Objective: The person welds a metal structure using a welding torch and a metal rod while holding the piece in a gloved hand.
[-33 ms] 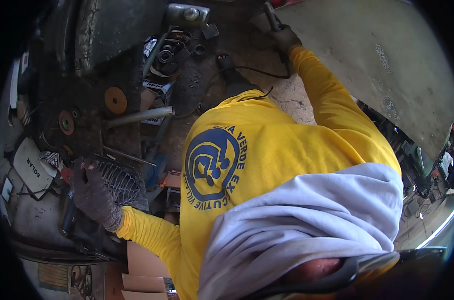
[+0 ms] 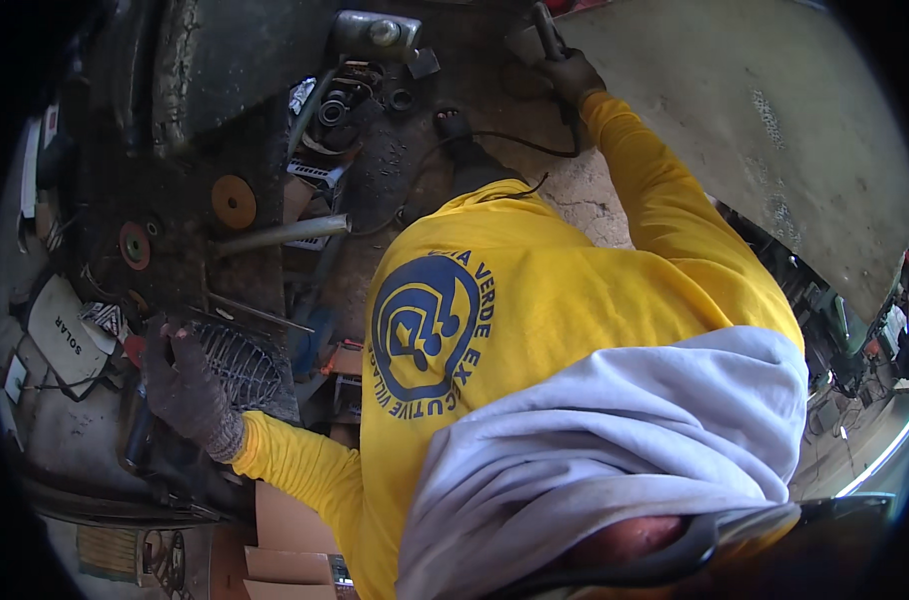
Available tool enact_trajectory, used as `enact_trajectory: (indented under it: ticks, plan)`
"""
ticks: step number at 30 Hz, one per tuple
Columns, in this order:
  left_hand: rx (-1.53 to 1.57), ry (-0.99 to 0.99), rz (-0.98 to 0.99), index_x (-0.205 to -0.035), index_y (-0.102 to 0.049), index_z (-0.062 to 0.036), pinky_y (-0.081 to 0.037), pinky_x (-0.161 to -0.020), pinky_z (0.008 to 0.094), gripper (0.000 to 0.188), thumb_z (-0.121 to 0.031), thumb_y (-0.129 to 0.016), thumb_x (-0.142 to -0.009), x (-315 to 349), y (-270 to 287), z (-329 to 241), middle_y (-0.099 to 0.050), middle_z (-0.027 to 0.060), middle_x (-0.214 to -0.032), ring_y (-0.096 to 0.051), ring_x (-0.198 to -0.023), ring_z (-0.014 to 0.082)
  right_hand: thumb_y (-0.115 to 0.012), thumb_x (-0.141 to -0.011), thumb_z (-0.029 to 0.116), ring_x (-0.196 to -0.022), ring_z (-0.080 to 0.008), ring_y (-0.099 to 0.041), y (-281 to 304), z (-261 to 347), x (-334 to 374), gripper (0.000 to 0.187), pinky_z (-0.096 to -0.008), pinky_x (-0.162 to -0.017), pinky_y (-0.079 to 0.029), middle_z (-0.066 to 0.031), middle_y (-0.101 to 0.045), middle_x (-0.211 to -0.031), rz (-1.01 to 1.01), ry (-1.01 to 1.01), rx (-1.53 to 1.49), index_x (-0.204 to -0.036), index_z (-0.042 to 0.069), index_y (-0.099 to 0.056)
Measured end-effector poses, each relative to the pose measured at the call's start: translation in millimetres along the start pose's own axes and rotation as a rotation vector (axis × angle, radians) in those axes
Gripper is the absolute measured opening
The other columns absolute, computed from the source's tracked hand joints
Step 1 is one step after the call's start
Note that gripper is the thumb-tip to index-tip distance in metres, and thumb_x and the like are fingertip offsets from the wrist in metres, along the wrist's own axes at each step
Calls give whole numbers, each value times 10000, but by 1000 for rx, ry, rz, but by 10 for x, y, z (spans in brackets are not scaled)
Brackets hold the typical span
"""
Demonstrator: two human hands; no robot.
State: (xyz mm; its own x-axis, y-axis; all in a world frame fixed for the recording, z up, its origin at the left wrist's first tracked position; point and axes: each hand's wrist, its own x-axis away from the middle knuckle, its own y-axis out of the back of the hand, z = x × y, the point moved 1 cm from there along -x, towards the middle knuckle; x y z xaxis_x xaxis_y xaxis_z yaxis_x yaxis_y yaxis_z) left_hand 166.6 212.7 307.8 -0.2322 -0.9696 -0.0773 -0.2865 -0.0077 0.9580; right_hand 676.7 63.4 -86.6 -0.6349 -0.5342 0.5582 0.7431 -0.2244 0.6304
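My left hand [image 2: 193, 390], in a greyish-brown knit glove, is at the bench's near side with its fingers slightly curled and apart. Beside it lies a ribbed coil of dark wire [image 2: 245, 365]; I cannot tell whether they touch. Some red shows behind the fingers. Farther off at the right, my right hand [image 2: 575, 78], also gloved, is closed around a dark corded hand tool [image 2: 549, 32] at the edge of a large grey metal sheet [image 2: 735, 100]. The tool's working end is hard to make out. Its black cable [image 2: 525, 147] loops back toward my leg.
A brown disc [image 2: 234, 202] and a reddish disc with a green centre [image 2: 134, 246] lie on the dark bench. A metal pipe [image 2: 285, 235] juts out from it. Loose metal parts [image 2: 340, 105] clutter the far floor; cardboard boxes [image 2: 290, 565] stand near my left arm.
My left hand's fingers have shifted very slightly. The right hand keeps its hold on the corded tool in the same place.
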Motion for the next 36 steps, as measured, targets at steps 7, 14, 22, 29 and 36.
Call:
enact_trajectory:
  ticks: [7, 14, 22, 29, 36]
  plan:
    - [81, -235, -123, -1013, -667, -5, -506, -731, 329, 227, -130, -723, -832, -531, 48, -61, -680, 125, -886, -648, -773, 218, -760, -727, 437, -1084, -292, -607, -54, -244, 139, 798, -369, -901, -475, -207, -614, -1221, 20, 306, -80, -1318, -34, -504]
    - [7, -85, -300, -1124, -635, -2, -498, -830, 331, 357, -256, -658, -874, -1238, 324, 310, -698, 120, -982, -665, -903, 218, -748, -691, 340, -1123, -342, -573, -319, -145, 564, 865, -385, -961, -442, -235, -572, -1247, 241, 115, -89, -1370, -54, -386]
    - [-298, 270, -105, -1228, -615, -130, -426, -968, 427, 528, -492, -557, -848, -2642, 230, 1363, -615, 188, -1222, -566, -1149, 372, -744, -709, 276, -936, -334, -616, -359, -767, 697, 818, -388, -793, -497, -239, -603, -1143, 311, -52, 37, -1364, -49, -378]
    - [-656, 8, 3, -1328, -536, -155, -446, -944, 450, 740, -670, -523, -797, -3697, -191, 1863, -593, 188, -1272, -557, -1190, 352, -709, -788, 374, -1117, -341, -507, -286, -1318, 935, 826, -388, -904, -443, -286, -487, -1274, 269, 71, 238, -1365, -89, -341]
    - [-628, 291, -264, -1212, -634, -94, -445, -950, 460, 839, -758, -577, -702, -3361, -333, 1613, -634, 170, -1221, -587, -1144, 362, -733, -747, 358, -1220, -370, -523, -170, -1252, 1703, 852, -392, -1010, -423, -296, -504, -1321, 275, -435, -97, -1358, -112, -369]
